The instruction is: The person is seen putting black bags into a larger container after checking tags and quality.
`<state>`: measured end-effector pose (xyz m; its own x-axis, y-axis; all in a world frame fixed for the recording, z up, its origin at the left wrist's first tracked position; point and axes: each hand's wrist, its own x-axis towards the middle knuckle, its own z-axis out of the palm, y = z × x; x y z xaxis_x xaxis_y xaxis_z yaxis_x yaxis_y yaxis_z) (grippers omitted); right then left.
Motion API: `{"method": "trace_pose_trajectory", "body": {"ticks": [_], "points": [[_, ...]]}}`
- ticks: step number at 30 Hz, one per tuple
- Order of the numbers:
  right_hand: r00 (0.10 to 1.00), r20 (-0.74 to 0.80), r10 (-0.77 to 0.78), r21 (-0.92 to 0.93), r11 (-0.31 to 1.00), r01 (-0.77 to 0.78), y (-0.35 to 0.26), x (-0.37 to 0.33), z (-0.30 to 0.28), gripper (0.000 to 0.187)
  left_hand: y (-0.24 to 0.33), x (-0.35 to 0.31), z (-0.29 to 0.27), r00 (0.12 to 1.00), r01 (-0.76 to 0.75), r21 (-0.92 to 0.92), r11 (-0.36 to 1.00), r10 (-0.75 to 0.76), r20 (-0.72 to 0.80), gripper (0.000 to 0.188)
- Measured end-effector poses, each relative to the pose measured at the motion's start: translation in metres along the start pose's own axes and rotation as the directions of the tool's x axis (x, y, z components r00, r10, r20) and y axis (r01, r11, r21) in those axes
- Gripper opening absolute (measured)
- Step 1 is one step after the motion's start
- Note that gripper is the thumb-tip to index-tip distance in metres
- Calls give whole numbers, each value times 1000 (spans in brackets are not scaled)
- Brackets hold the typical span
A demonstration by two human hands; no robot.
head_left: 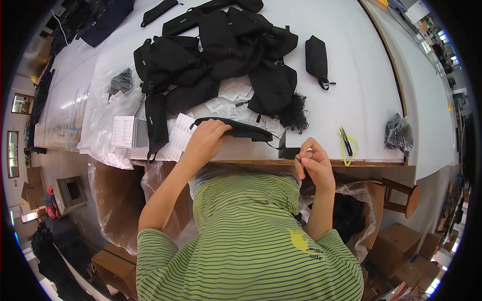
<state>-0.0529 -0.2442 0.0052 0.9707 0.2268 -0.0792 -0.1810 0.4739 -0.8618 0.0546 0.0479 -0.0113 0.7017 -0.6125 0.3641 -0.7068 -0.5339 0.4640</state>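
My left hand (207, 139) is closed on a slim black fabric pouch (246, 130), held at the table's near edge. A thin black cord (272, 146) runs from the pouch's right end toward a small dark hang tag (289, 152). Beside that tag, my right hand (316, 163) pinches what looks like the cord's end between thumb and fingers; the exact grip is partly hidden. Beyond the hands lies a heap of black pouches (226, 45). White printed slips (236, 90) lie under and in front of it.
A tangle of black cords (293, 113) sits right of the slips. Farther right are small black snips (346, 141) with a yellow-green band, a single pouch (316, 57) and a dark plastic-wrapped bundle (398, 133). Left are a stack of white cards (124, 132) and clear plastic bags (103, 110).
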Motion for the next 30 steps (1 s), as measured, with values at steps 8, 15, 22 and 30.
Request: {"method": "trace_pose_trajectory", "body": {"ticks": [8, 15, 22, 30], "points": [[843, -329, -426, -739, 672, 51, 23, 14, -3, 22, -5, 3, 12, 997, -53, 1, 999, 53, -51, 19], [814, -293, -501, -953, 219, -208, 32, 23, 6, 41, 3, 10, 5, 1000, -10, -14, 1000, 10, -5, 17], [840, -345, -419, -938, 176, -297, 28, 25, -1, 37, -2, 6, 9, 1000, 3, -48, 999, -2, 25, 18], [765, -461, -450, -884, 305, -354, 38, 17, -11, 29, 4, 10, 19, 997, -62, -18, 998, 62, -38, 18]]}}
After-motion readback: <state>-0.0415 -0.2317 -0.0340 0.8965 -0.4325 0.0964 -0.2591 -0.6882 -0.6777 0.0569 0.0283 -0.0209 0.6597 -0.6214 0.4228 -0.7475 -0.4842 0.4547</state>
